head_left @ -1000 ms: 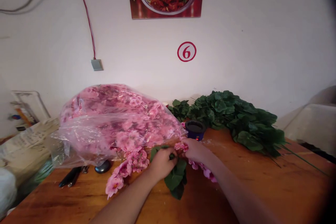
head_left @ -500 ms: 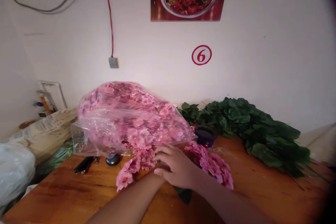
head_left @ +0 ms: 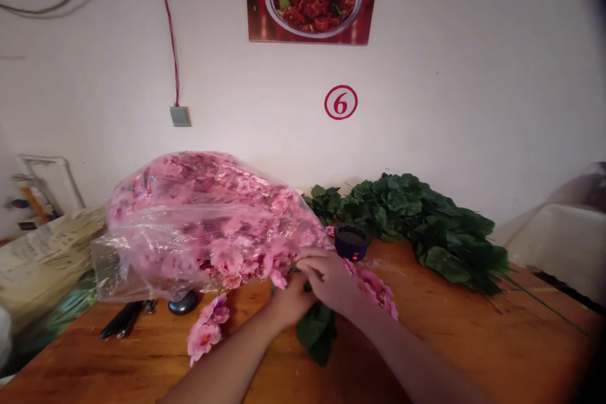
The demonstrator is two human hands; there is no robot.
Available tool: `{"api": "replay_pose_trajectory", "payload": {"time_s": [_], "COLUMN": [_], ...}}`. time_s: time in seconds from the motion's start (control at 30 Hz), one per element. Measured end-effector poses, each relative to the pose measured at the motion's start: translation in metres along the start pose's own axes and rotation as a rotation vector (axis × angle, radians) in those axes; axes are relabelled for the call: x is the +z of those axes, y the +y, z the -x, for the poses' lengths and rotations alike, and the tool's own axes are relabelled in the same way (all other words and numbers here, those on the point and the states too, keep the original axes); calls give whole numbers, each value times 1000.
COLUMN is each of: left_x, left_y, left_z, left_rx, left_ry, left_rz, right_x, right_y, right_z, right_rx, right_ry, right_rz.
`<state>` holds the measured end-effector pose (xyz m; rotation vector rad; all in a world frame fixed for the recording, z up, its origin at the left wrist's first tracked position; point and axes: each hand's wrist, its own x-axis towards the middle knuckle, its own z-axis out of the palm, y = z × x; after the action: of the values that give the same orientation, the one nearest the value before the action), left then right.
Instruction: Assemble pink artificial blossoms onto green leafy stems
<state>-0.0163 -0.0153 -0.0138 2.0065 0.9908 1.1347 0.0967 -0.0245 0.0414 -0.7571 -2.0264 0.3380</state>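
Note:
My left hand [head_left: 292, 301] is closed around a spray of pink artificial flowers, whose blossoms [head_left: 279, 273] poke out beyond the fingers. Dark green leaves [head_left: 316, 333] hang below the two hands. Over and beside it, my right hand [head_left: 327, 279] curls its fingers on the same spray, close to the blossoms; the stem between the hands is hidden. Behind them lies a clear plastic bag [head_left: 156, 218] full of pink flowers. A loose pink flower sprig [head_left: 204, 334] rests left of my left forearm, and more pink blossoms [head_left: 376, 289] show past my right wrist.
A dark blue round pot [head_left: 351, 243] with a red light stands behind my right hand. Green artificial leaves [head_left: 426, 221] are heaped at the back right of the wooden table [head_left: 449, 341]. A black-handled tool [head_left: 122, 319] and a dark rounded object [head_left: 184, 303] lie left.
My hands have drawn together, the left now showing beside the right, with more of the green leaves visible below. The view has turned slightly right.

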Motion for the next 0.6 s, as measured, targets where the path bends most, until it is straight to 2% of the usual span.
{"api": "replay_pose_trajectory", "payload": {"time_s": [0.07,0.1,0.23,0.3,0.4,0.6], "left_x": [-13,-16,-15,-14,-15,-12], "left_y": [-1,-1,3,3,0,-8], "left_z": [5,6,4,3,2,1], "left_rx": [-7,-24,-79,-101,-88,-11], "left_ry": [-41,-45,42,22,-6,-6], "left_rz": [40,76,147,201,264,230], "right_x": [-13,-18,-23,-22,-21,-18], "right_y": [18,27,51,52,47,50], "right_z": [3,3,3,3,4,8], "right_rx": [150,239,551,647,700,669], "right_ry": [147,175,118,52,-72,-290], "right_rz": [-129,-207,-504,-580,-547,-332]}}
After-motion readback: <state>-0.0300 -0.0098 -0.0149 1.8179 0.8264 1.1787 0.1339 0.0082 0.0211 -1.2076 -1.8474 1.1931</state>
